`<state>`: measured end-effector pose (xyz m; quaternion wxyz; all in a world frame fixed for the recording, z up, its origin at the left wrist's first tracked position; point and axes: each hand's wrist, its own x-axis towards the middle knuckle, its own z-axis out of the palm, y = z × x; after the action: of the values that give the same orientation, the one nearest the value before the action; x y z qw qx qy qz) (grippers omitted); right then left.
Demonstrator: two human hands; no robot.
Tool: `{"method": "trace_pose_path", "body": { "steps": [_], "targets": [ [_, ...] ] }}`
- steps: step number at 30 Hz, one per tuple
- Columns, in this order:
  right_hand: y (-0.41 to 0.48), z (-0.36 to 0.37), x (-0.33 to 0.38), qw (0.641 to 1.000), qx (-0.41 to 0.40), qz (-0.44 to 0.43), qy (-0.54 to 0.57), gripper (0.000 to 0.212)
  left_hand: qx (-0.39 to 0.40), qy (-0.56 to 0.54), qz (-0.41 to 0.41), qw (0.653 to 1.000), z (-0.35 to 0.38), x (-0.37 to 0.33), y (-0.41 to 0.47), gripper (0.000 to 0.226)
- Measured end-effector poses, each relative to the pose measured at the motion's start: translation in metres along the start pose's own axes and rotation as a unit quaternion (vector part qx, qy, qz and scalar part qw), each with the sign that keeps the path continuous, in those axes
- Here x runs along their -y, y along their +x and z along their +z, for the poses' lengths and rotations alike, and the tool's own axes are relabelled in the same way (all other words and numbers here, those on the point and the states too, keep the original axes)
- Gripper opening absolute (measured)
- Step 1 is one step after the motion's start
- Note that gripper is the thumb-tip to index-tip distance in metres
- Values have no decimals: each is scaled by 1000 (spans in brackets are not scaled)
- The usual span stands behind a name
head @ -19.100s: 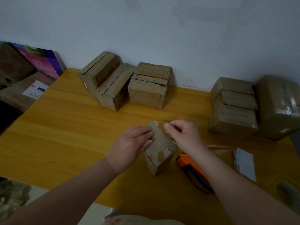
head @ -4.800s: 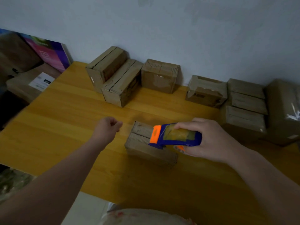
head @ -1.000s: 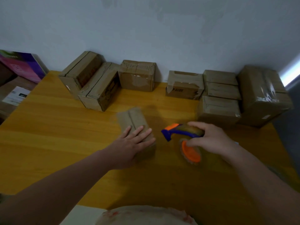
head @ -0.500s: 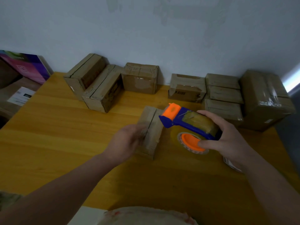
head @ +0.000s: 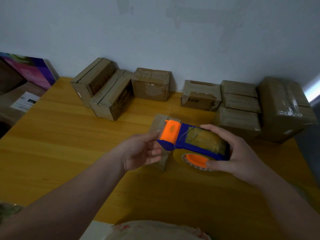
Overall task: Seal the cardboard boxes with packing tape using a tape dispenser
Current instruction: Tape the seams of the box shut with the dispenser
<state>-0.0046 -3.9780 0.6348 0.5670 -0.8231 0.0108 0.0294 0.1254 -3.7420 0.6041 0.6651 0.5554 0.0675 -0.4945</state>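
Nearest you, your two bare forearms reached out over the yellow wooden table (head: 69, 146). Your right hand (head: 242, 153) gripped the one tape dispenser (head: 190, 141), fingers over its blue body and thumb on the orange hub of the tape roll (head: 195, 161). Your left hand (head: 143, 151) sat at the dispenser's orange nose with its fingers loosely curled; whether it pinched a tape end could not be told.

Just behind and under both hands lay one small cardboard box (head: 158, 121), partly hidden.

Farther back, eight more boxes lined the wall:
- two leaning boxes (head: 103, 90)
- one upright box (head: 150, 85)
- one torn box (head: 200, 97)
- three stepped boxes (head: 240, 103)
- one large film-wrapped box (head: 285, 108)

Off the table's left stood one purple carton (head: 34, 73).
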Motion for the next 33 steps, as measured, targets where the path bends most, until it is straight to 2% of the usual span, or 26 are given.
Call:
{"method": "trace_pose_path", "body": {
  "steps": [4,8,11,16,22,26,33],
  "targets": [
    [1,1,1,1000,10,-8,4,87,65,-9,-72,995,3,-2,-3,42],
    [3,-1,3,1000,21,-12,-4,86,59,-52,-67,995,7,-3,-4,28],
    [4,-2,3,1000,23,-11,-14,86,12,-26,-28,999,6,-4,-1,18],
    [7,0,6,997,41,-8,-57,86,-97,97,78,987,4,-2,6,13],
    [1,-6,11,994,78,6,-73,81,-139,156,99,973,-25,-8,3,13],
    [-8,-16,8,990,86,0,-112,77,-241,190,120,944,-64,-4,-3,17],
    [-6,-10,-6,983,99,-9,-153,72,-326,272,155,892,-69,22,8,31]
  ]
}}
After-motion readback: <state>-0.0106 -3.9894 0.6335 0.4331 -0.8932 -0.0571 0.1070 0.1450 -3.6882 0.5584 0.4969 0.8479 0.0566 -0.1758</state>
